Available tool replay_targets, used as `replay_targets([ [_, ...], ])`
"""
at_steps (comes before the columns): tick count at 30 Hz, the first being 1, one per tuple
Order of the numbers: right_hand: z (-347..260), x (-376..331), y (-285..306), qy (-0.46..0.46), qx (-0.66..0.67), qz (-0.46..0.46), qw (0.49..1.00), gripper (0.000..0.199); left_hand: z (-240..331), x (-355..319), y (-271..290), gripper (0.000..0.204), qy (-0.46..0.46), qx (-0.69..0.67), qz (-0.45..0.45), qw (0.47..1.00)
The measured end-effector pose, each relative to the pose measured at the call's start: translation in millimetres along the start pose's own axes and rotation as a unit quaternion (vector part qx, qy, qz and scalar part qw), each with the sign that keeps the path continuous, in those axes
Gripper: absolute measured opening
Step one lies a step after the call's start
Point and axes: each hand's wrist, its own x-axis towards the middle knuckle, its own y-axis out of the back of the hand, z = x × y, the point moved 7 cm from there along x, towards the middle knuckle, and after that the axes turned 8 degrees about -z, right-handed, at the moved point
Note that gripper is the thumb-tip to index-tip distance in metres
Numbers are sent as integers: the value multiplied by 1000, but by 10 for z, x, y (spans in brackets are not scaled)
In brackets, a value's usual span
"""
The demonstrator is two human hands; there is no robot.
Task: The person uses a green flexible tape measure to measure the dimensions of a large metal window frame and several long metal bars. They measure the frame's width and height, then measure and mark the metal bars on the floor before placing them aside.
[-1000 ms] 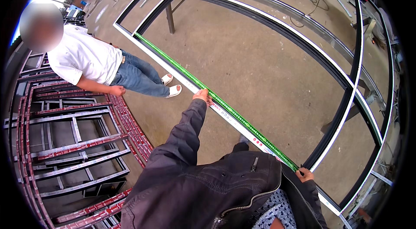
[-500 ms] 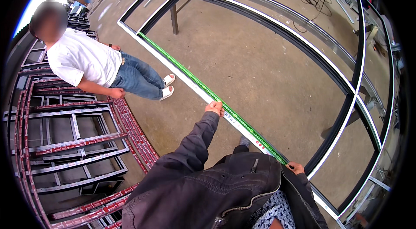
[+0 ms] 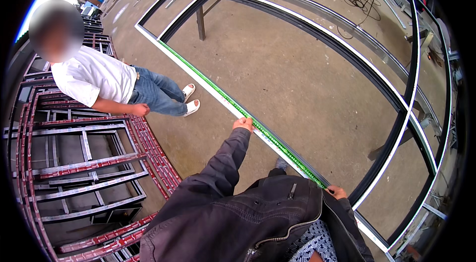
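Gripped by the right hand (image 3: 338, 192) and, toward ten o'clock, left hand (image 3: 243, 123), green tape (image 3: 286, 151) already lies along white rail (image 3: 372, 232), not yet released.

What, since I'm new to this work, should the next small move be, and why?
Probably to read the green tape beside the right hand: it runs along the frame's near bar, with the left hand on it partway along and the right at its near end.
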Motion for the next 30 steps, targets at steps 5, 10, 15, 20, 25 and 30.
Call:
replay_targets([
  [5,81,54,-12,-9,-17,6,1000,25,51,-3,-29,25,-8,18,10,1000],
  [10,88,56,-25,-35,1,3,999,24,67,-9,-18,25,11,49,10,999],
  [15,118,106,-4,-11,-1,-6,1000,25,21,129,-55,24,21,66,1,998],
  [20,-125,12,-20,-39,-11,3,999,26,-113,274,133,26,51,35,17,998],
  [25,-68,82,-42,-16,-2,18,1000,26,101,209,64,22,87,6,37,996],
  [30,-272,-150,114,-55,-12,27,998,29,204,268,-30,16,108,146,-20,983],
])
